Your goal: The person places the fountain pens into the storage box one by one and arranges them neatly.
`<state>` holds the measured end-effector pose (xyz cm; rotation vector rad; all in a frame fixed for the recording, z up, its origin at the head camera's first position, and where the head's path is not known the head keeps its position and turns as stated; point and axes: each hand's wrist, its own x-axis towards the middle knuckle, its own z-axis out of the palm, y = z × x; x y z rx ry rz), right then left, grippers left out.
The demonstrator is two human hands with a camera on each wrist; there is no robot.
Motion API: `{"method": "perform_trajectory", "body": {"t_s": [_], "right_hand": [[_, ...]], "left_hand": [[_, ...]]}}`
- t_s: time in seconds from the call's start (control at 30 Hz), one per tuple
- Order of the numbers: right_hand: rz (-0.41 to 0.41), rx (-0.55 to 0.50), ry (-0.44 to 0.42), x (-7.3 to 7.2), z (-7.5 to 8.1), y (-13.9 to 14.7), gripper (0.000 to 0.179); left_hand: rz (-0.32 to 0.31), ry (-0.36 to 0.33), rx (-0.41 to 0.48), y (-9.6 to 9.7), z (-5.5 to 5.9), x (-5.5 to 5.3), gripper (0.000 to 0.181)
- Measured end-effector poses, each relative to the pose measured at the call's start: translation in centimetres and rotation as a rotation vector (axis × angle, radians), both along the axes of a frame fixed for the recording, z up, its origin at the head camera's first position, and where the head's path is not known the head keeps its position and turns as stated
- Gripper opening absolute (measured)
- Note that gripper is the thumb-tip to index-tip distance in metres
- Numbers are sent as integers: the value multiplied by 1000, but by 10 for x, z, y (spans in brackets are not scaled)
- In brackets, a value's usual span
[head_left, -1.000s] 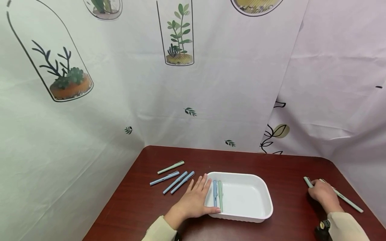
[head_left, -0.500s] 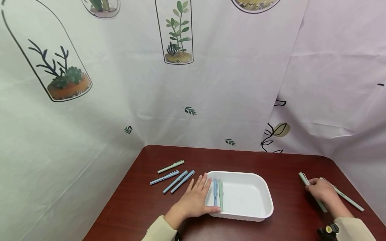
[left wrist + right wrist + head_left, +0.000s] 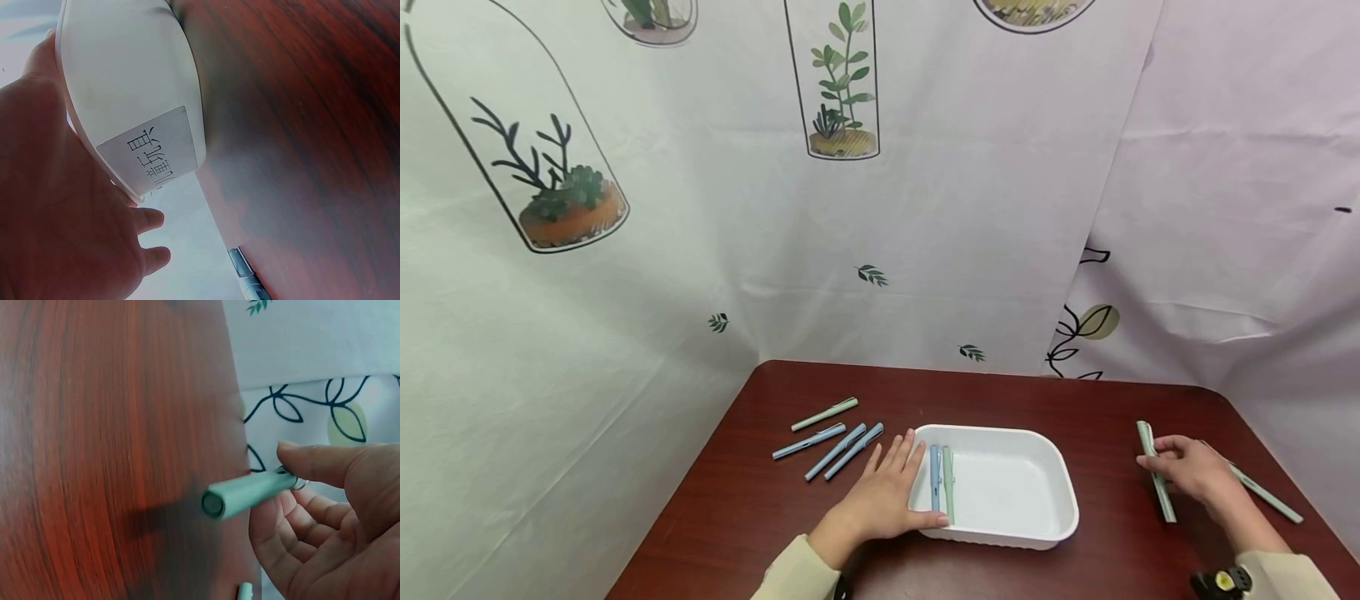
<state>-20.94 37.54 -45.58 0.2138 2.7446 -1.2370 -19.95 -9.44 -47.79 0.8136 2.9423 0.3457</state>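
My right hand (image 3: 1195,471) pinches a light green pen (image 3: 1156,473) between thumb and fingers at the right of the table. In the right wrist view that pen (image 3: 250,492) points its end toward the camera, its shadow falling on the wood. My left hand (image 3: 886,496) lies spread over the left side of a white tray (image 3: 1000,540), thumb on the near rim, fingers straight. Inside the tray, a blue pen (image 3: 935,479) and a green pen (image 3: 948,483) lie side by side. The left wrist view shows the tray's outer wall (image 3: 125,69) with a label.
Left of the tray lie a green pen (image 3: 824,414) and several blue pens (image 3: 808,442). Another green pen (image 3: 1266,493) rests right of my right hand, partly hidden by it. A printed white cloth (image 3: 970,250) hangs behind the dark red table (image 3: 1105,417).
My right hand has picked up a green pen and moved it left, turning it more upright in the head view. The left hand and tray have stayed put.
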Motion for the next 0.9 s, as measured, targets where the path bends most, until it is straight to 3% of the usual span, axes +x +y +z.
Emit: {"method": "perform_trajectory", "body": {"t_s": [0.23, 0.9], "right_hand": [[24, -75, -15, 5, 4, -13, 68], [4, -193, 50, 22, 13, -58, 58]], "left_hand": [[2, -10, 8, -1, 1, 1, 112], [-3, -5, 8, 0, 1, 1, 112]]}}
